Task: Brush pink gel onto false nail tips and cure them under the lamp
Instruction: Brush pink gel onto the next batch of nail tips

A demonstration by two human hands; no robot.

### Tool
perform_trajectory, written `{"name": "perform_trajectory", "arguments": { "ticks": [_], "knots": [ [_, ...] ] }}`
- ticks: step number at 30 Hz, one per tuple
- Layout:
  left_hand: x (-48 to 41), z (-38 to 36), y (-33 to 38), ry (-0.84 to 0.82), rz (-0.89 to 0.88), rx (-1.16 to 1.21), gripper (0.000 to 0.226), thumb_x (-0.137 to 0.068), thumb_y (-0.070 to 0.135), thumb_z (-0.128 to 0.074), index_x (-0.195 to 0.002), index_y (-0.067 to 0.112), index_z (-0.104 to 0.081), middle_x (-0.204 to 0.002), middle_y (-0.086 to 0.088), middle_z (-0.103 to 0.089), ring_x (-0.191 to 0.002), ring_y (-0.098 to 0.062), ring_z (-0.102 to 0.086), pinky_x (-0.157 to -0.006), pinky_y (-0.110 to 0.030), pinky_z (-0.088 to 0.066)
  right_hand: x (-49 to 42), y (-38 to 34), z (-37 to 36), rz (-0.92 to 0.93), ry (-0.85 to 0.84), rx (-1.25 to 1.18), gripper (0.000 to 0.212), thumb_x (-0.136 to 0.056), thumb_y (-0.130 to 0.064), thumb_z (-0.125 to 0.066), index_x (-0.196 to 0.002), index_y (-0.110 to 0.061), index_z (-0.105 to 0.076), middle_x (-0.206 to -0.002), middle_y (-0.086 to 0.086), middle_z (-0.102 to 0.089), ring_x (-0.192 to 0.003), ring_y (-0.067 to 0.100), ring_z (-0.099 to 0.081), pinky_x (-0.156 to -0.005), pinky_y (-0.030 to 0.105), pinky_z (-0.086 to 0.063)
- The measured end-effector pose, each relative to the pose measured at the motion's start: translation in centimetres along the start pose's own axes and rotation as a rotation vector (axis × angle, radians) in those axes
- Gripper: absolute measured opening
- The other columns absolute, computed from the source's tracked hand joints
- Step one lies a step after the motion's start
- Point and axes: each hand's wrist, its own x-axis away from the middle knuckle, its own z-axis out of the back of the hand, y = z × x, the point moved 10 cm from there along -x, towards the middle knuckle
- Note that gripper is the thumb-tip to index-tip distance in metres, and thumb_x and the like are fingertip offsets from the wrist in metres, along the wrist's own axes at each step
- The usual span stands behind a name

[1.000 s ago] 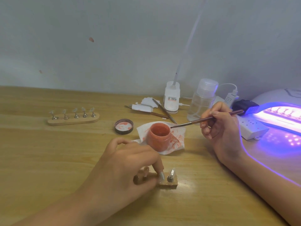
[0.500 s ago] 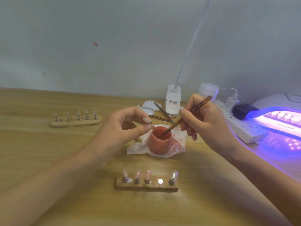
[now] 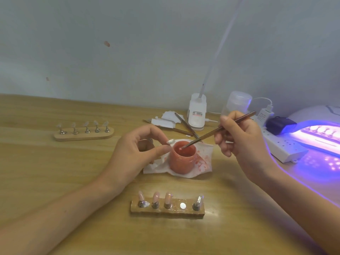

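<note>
Pink gel now under the bristles: brush (image 3: 206, 135) dipped into the open gel pot (image 3: 182, 161), where a second ago held clear of it, off to the right. Gripped by the right hand (image 3: 242, 144), fingers curled round the handle like a pen. Left hand (image 3: 134, 151) no longer down on the near holder (image 3: 165, 211); raised instead, thumb and forefinger pinching one silvery nail tip (image 3: 170, 142) just beside the pot's left rim, other fingers loosely curled. Left behind on that holder: a bare round magnet (image 3: 182, 205) in the fourth place, between three pink tips (image 3: 156, 196) and one silvery tip (image 3: 199, 199) at the right end.

Taken together, judged as the start of the fourth coat: tip off its post, brush being loaded, painting not yet begun. After that, probably one more tip, then the holder to the lamp (image 3: 320, 126), lit violet at the right of the bench (image 3: 46, 172) with another holder already inside.

Long axis of the brush slanting from upper right, handle end toward the lamp, down-left to the bristles in the pot; working end pointing toward the left hand. Pinched tip seemingly lying crosswise, free end toward the pot, though too small to be sure. Well apart at the back left, a second holder (image 3: 83, 134) of five clear tips.
</note>
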Motion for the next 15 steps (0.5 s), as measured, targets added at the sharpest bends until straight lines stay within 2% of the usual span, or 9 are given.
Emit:
{"name": "perform_trajectory", "arguments": {
  "ticks": [4,8,12,15],
  "knots": [
    [-0.1,-0.2,-0.3,-0.008,0.004,-0.018,0.01,-0.071,0.029,-0.079,-0.073,0.027,-0.068,-0.065,0.008,-0.063,-0.052,-0.007,-0.052,-0.048,-0.017,-0.042,0.3,1.3,0.9,-0.041,0.046,-0.084,0.032,-0.101,-0.025,-0.053,-0.068,-0.025,-0.054,-0.058,0.005,-0.06,-0.044,0.011,-0.049,-0.038,0.017,-0.038],
    [-0.1,0.1,-0.6,0.005,0.011,-0.038,0.009,-0.076,0.023,-0.078,-0.075,0.025,-0.069,-0.074,-0.015,-0.064,-0.054,-0.01,-0.053,-0.048,-0.02,-0.044,0.5,1.2,1.0,-0.021,0.049,-0.094,0.038,-0.101,-0.023,-0.052,-0.064,-0.028,-0.055,-0.058,0.005,-0.06,-0.044,0.011,-0.05,-0.039,0.017,-0.039],
    [0.0,-0.1,-0.7,-0.009,0.011,-0.066,0.009,-0.079,0.021,-0.077,-0.078,0.026,-0.07,-0.076,-0.021,-0.064,-0.056,-0.013,-0.053,-0.049,-0.025,-0.045,0.5,-0.7,0.9,0.102,0.043,-0.078,0.029,-0.098,-0.028,-0.053,-0.069,-0.027,-0.053,-0.058,0.004,-0.061,-0.043,0.013,-0.05,-0.039,0.018,-0.039],
    [0.0,-0.2,-0.8,-0.019,0.018,-0.084,0.012,-0.081,0.016,-0.078,-0.079,0.025,-0.07,-0.074,-0.024,-0.063,-0.056,-0.013,-0.054,-0.05,-0.027,-0.046,0.5,-1.0,1.0,0.119,0.063,-0.126,0.028,-0.096,-0.029,-0.053,-0.069,-0.028,-0.055,-0.057,0.003,-0.06,-0.045,0.013,-0.051,-0.039,0.019,-0.039]
  ]
}}
